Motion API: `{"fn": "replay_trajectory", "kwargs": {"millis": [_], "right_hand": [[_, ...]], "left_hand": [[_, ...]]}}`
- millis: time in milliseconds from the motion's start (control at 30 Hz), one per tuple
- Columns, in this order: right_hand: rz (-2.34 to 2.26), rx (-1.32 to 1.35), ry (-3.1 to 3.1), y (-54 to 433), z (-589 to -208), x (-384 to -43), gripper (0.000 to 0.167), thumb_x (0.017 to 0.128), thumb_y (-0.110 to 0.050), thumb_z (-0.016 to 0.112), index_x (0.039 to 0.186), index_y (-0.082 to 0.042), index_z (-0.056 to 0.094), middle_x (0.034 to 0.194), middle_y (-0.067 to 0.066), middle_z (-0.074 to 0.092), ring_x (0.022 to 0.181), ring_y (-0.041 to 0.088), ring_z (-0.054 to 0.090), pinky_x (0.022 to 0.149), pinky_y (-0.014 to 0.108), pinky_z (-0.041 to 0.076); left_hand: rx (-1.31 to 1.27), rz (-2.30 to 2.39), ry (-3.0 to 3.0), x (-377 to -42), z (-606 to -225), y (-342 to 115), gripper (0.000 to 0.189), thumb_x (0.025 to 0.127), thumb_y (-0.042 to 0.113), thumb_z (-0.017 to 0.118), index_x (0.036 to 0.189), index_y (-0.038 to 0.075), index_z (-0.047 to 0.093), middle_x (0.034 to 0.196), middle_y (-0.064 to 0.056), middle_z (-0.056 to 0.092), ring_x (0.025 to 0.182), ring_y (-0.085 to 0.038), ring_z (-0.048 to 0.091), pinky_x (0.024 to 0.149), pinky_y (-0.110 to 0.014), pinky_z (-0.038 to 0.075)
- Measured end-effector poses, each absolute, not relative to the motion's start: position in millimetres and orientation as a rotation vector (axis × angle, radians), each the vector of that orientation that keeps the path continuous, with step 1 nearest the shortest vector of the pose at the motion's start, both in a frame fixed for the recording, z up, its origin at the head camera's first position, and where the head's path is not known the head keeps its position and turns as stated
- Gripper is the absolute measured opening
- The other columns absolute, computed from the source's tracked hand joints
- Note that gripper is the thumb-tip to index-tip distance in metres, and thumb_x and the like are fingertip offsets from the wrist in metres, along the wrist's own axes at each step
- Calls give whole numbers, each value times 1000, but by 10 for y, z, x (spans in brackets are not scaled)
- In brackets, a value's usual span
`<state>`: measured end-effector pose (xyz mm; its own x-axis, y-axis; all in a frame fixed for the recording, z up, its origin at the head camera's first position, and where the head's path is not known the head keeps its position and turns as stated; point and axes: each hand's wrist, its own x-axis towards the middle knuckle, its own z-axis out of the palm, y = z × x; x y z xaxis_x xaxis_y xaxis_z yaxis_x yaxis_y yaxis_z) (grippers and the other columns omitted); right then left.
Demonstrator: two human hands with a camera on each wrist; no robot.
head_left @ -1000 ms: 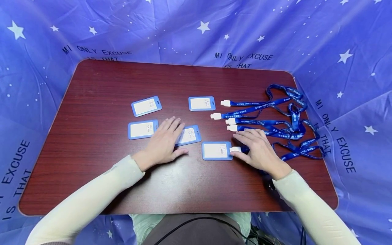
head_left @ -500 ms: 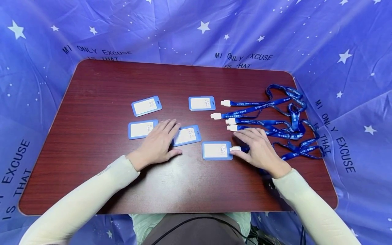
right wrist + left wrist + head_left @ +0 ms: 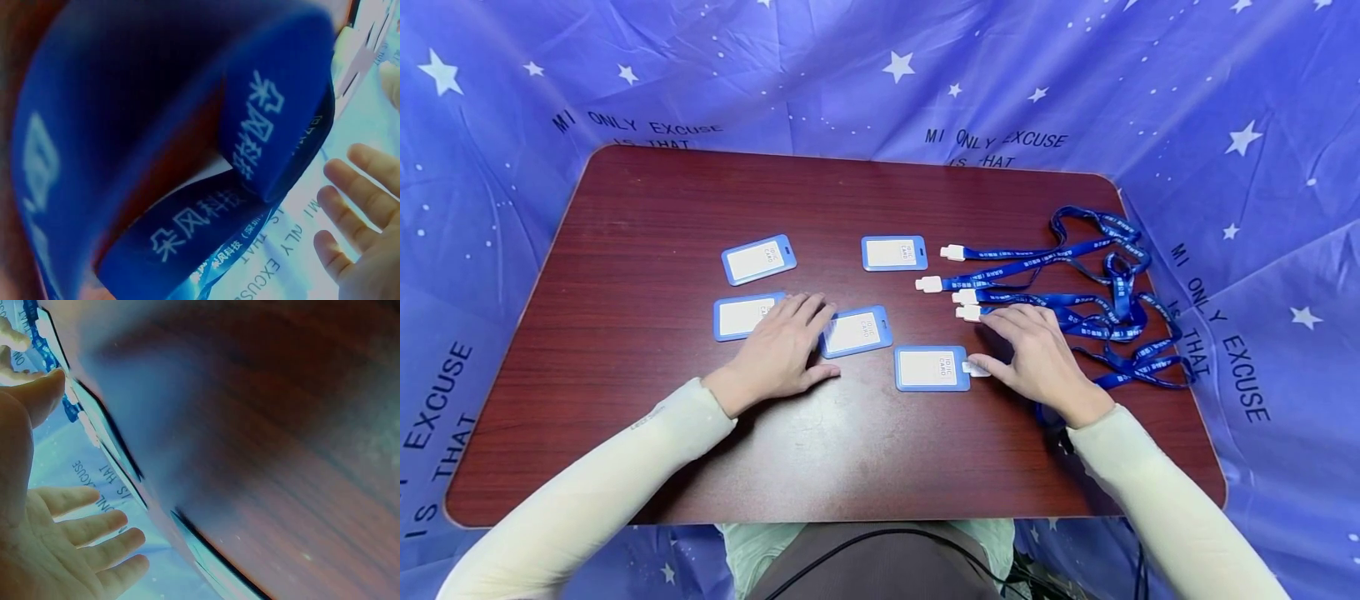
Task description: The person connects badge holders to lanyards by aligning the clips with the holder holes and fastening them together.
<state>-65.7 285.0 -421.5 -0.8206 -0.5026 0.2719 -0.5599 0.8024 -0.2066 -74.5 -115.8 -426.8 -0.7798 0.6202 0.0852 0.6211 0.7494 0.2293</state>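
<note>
The nearest badge holder (image 3: 919, 369) lies on the worktop (image 3: 880, 467) between the left hand (image 3: 777, 346) and right hand (image 3: 1037, 357), a white clip (image 3: 981, 368) at its right end beside the right thumb. Both hands have fingers extended, gripping nothing.

Blue-framed white badges (image 3: 925, 368), white-lettered blue lanyards (image 3: 1122, 293)

The left hand (image 3: 775, 346) partly hides one card holder (image 3: 737, 319).
</note>
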Motion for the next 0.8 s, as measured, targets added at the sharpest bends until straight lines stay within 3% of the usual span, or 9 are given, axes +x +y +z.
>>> {"fn": "replay_trajectory", "kwargs": {"millis": [400, 800], "right_hand": [[384, 801, -2802, 2838, -4216, -729, 57, 82, -38, 86, 122, 0, 72, 119, 19, 70, 114, 38, 58, 99, 58, 39], [341, 732, -2878, 2788, -4189, -813, 49, 85, -29, 85, 123, -2, 71, 119, 16, 70, 114, 35, 57, 94, 56, 39]], "left_hand": [[-1039, -372, -2922, -737, -4283, -1159, 89, 87, 59, 75, 149, 0, 47, 146, -23, 51, 136, -42, 45, 119, -58, 29], [-1035, -353, -2919, -716, -4299, -1148, 90, 87, 59, 74, 148, -1, 47, 144, -23, 52, 135, -41, 46, 118, -58, 30]]}}
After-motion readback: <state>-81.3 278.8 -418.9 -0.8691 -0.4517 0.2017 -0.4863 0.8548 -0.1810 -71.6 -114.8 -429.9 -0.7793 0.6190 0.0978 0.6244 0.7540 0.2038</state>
